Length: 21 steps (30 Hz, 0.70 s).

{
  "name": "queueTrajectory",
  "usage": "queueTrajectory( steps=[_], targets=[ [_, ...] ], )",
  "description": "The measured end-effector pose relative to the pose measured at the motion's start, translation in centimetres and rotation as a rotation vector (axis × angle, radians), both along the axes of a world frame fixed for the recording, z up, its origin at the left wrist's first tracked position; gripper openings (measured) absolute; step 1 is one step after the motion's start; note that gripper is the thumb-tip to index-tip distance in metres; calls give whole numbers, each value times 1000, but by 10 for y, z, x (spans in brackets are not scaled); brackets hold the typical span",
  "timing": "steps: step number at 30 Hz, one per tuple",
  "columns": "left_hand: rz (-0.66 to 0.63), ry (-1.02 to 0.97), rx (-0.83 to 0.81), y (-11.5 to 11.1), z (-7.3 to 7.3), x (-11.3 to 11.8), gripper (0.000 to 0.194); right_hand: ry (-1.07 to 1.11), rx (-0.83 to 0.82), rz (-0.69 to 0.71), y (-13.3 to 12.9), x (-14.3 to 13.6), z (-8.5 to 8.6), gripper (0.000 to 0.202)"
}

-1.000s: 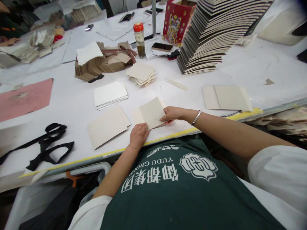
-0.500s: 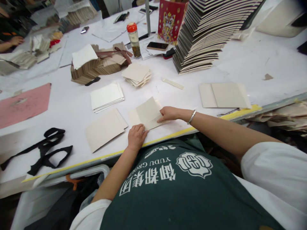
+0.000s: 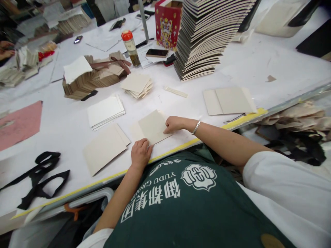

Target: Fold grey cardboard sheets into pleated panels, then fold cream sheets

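A square beige card (image 3: pixel 153 127) lies flat near the table's front edge, over a paler sheet (image 3: pixel 136 131) that shows at its left. My left hand (image 3: pixel 140 151) rests on the lower left corner, palm down, with the thumb apart from the fingers. At the card's right edge my right hand (image 3: pixel 173 124) is closed, its fingers curled and the thumb side pressed down on the card. Just left of them are a larger beige card stack (image 3: pixel 106 148) and a white card stack (image 3: pixel 104 112). Behind is a small stack of cream cards (image 3: pixel 137 84).
A folded card piece (image 3: pixel 230 100) lies at right. Farther back stand a tall card stack (image 3: pixel 201 41), a red box (image 3: pixel 168 24), a lidded bottle (image 3: pixel 131 50) and a phone (image 3: pixel 157 52). Black strips (image 3: pixel 43 175) lie at left. Another person's hand (image 3: pixel 6 50) is far left.
The view has shifted, so the table's things sit farther left. The card's right part, slightly raised before, now lies flatter under my right hand. My left hand stays at the corner.
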<state>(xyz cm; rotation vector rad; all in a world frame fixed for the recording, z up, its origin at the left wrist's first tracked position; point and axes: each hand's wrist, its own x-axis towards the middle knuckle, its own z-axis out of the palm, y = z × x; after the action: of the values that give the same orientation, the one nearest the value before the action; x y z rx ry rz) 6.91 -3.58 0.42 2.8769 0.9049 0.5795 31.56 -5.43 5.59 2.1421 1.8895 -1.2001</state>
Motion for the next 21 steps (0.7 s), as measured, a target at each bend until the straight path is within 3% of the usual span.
queueTrajectory(
  steps=[10, 16, 18, 21],
  targets=[
    [8, 40, 40, 0, 3, 3, 20, -49, 41, 19, 0, -3, -3, 28],
    [70, 115, 178, -2, 9, 23, 32, -113, 93, 34, -1, -4, -8, 32],
    [3, 106, 208, -3, 6, 34, 30, -136, 103, 38, -1, -5, -10, 34],
    [-214, 142, 169, -1, -2, 46, 24, -175, 108, 61, -1, -7, -9, 37]
  ],
)
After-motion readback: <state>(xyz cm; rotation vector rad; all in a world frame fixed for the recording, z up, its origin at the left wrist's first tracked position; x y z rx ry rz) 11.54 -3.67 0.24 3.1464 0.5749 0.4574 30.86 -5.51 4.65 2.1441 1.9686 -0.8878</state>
